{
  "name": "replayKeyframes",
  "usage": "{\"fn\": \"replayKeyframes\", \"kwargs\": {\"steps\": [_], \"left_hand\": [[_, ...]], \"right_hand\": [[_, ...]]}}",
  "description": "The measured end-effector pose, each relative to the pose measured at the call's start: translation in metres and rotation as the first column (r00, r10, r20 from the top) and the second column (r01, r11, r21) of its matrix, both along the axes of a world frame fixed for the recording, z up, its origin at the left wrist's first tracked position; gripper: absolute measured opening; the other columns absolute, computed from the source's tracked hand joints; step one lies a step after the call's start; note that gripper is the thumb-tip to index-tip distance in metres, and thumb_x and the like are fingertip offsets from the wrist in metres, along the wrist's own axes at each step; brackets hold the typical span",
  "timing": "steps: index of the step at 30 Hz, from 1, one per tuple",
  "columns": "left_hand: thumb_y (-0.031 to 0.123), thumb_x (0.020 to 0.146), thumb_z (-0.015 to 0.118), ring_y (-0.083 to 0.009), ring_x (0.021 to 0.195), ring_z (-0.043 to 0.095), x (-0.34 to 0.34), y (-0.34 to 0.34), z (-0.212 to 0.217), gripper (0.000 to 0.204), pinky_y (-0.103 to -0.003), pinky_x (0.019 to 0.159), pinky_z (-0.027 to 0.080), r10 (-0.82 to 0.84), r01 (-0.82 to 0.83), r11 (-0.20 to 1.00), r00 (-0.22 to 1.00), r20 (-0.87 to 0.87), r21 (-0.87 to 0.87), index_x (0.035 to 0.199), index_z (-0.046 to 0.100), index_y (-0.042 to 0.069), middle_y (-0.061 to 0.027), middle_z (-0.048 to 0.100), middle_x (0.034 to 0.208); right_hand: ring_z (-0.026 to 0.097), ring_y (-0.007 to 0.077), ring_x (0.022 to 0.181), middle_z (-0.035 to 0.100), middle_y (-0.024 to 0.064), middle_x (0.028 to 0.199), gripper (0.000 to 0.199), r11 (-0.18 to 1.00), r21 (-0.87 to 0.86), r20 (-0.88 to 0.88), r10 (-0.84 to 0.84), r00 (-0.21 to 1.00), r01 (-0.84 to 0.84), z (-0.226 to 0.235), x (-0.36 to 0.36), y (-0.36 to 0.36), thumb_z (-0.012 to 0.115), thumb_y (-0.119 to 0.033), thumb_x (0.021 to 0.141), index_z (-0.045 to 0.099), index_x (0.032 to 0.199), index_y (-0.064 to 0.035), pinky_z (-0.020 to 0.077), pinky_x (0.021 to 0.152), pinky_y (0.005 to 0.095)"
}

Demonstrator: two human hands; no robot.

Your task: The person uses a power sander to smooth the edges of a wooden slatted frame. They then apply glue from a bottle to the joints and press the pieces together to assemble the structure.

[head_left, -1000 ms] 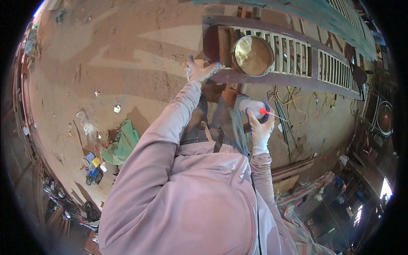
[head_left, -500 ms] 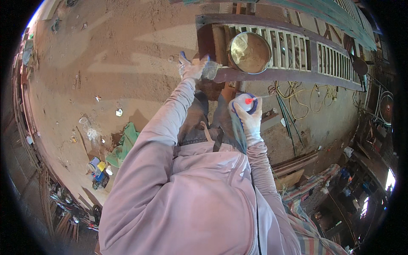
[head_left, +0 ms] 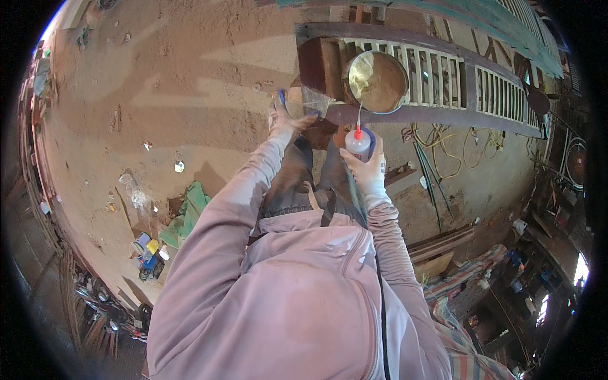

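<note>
In my right hand (head_left: 370, 168) is a white squeeze bottle (head_left: 357, 145) with a red cap and a thin clear spout. It stands almost upright, its spout pointing away from me toward a round metal pan (head_left: 405, 101). The pan sits on a slatted wooden frame (head_left: 475, 118) with dark red-brown rails, and a brown surface and a yellowish translucent patch show inside it. My gloved left hand (head_left: 286, 121) is open, with thumb and fingers spread, close to the frame's left end. Beside its fingers is a piece of clear plastic (head_left: 315, 99); whether they touch it is unclear.
Greenish slatted woodwork (head_left: 456, 11) stands beyond the frame. On the dirt floor at right lie a yellow hose (head_left: 443, 152) and dark thin rods (head_left: 432, 177). A green cloth (head_left: 187, 215) and small litter lie at left. Striped sheeting (head_left: 465, 272) is at lower right.
The bottle in my right hand has turned so its spout points away from me instead of to the right. My left hand has drawn slightly back toward me, fingers spread.
</note>
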State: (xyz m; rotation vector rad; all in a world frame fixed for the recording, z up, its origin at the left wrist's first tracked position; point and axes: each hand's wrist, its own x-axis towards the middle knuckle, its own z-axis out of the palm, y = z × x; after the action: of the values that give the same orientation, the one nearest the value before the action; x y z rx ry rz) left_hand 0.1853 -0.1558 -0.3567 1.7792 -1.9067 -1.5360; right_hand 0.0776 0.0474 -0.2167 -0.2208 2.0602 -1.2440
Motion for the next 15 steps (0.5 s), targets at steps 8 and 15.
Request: {"fn": "replayKeyframes", "kwargs": {"steps": [8, 15], "left_hand": [[0.057, 0.055, 0.096, -0.0427, 0.144, 0.041, -0.032, -0.012, 0.016, 0.141, -0.046, 0.119, 0.036, 0.040, -0.038, 0.998, 0.999, 0.031, -0.043, 0.162, 0.020, 0.006, -0.0285, 0.036, 0.157], [0.054, 0.056, 0.097, -0.0406, 0.143, 0.042, -0.038, -0.003, 0.025, 0.139, -0.044, 0.118, 0.038, -0.239, 0.267, 0.946, 0.958, 0.158, -0.185, 0.161, 0.020, 0.005, -0.0270, 0.036, 0.157]], "right_hand": [[0.066, 0.0172, 0.081, 0.068, 0.0132, 0.104, 0.068, 0.996, 0.064, -0.188, 0.068, 0.980, -0.056, 0.001, 0.006, -0.003, 0.088, -0.019, 0.077, 0.056, 0.133, 0.0000, 0.0561, 0.071, 0.0338], [0.068, 0.0357, 0.106, 0.069, 0.0215, 0.118, 0.072, 0.966, 0.239, -0.284, 0.168, 0.944, -0.100, -0.007, 0.006, 0.004, 0.088, -0.029, 0.075, 0.058, 0.134, -0.0008, 0.0522, 0.094, 0.0452]]}}
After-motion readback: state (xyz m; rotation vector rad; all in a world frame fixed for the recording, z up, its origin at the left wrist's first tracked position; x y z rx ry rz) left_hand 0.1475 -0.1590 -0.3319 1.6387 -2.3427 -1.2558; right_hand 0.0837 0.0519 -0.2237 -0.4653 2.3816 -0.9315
